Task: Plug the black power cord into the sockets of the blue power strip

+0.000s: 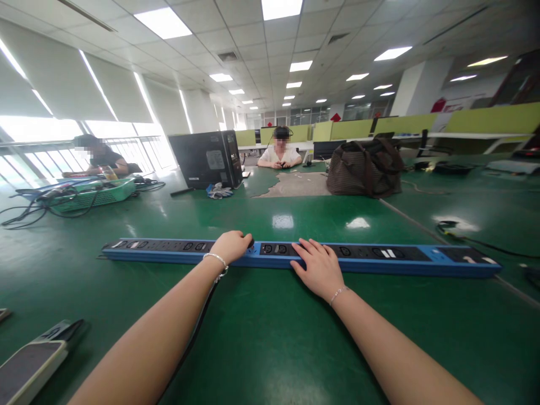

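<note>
A long blue power strip (pixel 392 264) with black socket panels lies crosswise on the green table (pixel 261 349). Left of the strip's middle, my left hand (pixel 230 246) is closed around a black plug (pixel 251 243) at the sockets; most of the plug is hidden by the fingers. A black cable (pixel 201 320) runs from under that hand down along my left forearm. My right hand (pixel 319 266) rests palm down on the strip, right of its middle, with the fingers spread over the sockets and holding nothing.
A black computer case (pixel 202 160), gloves (pixel 219 191) and a brown bag (pixel 365 169) stand farther back. At left is a green basket (pixel 95 195) with cables. Two people sit beyond. A grey-topped object (pixel 31 363) lies front left; cables (pixel 476 242) lie at right.
</note>
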{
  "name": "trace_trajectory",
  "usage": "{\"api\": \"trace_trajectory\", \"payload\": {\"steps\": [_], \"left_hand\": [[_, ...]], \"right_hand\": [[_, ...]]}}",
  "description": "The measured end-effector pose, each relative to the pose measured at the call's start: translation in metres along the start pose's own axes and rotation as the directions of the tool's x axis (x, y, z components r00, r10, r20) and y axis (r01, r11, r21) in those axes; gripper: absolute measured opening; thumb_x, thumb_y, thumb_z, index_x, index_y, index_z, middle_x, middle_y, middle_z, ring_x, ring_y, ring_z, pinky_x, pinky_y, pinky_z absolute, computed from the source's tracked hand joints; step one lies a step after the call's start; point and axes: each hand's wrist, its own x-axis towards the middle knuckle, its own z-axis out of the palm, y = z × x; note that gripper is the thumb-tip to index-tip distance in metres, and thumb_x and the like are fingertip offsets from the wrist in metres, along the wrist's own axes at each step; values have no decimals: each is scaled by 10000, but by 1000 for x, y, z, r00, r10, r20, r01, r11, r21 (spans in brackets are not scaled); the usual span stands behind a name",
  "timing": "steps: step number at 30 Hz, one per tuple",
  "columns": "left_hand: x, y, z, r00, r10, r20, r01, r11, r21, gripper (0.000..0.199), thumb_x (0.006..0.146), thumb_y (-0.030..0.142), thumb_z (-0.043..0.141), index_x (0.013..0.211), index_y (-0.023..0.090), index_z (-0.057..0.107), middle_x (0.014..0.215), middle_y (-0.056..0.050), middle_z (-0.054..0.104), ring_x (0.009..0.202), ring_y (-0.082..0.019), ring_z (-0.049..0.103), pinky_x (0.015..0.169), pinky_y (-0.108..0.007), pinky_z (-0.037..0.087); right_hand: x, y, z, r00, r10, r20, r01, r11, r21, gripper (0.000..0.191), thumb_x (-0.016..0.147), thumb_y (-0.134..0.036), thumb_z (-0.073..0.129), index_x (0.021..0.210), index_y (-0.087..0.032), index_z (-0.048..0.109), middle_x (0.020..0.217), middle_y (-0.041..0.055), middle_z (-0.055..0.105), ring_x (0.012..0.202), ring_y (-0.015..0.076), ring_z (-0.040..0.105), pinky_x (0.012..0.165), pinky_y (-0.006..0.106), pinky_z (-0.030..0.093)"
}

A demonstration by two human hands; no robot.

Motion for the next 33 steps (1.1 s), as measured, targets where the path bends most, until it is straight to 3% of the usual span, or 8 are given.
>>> {"api": "trace_trajectory", "payload": {"steps": [12, 24, 33], "left_hand": [[-1, 14, 3, 999, -36, 2, 36, 994, 102, 467, 841, 423, 297, 965, 151, 657, 1020, -160, 681, 921, -247, 636, 791, -330, 457], [0, 11, -1, 999, -35, 41, 30, 992, 122, 494, 845, 447, 298, 987, 151, 667, 1031, -173, 679, 953, -261, 632, 824, -340, 453], [4, 17, 9, 995, -65, 72, 56, 992, 117, 524, 866, 453, 258, 989, 148, 665, 1049, -176, 675, 965, -263, 637, 821, -362, 470]], "right_hand": [[1, 0, 0, 1000, 2, 8, -2, 1000, 4, 436, 866, -448, 441, 1260, -292, 543, 1346, 14, 512, 1251, 229, 397, 1020, 421, 242], [0, -1, -2, 1000, 6, 2, -6, 1000, 6, 435, 861, -444, 448, 1258, -291, 544, 1346, 15, 512, 1249, 230, 400, 1015, 421, 251], [0, -1, -1, 1000, 8, 4, -8, 1000, 11, 437, 863, -439, 447, 1263, -289, 539, 1347, 14, 511, 1252, 229, 396, 1021, 424, 244]]}}
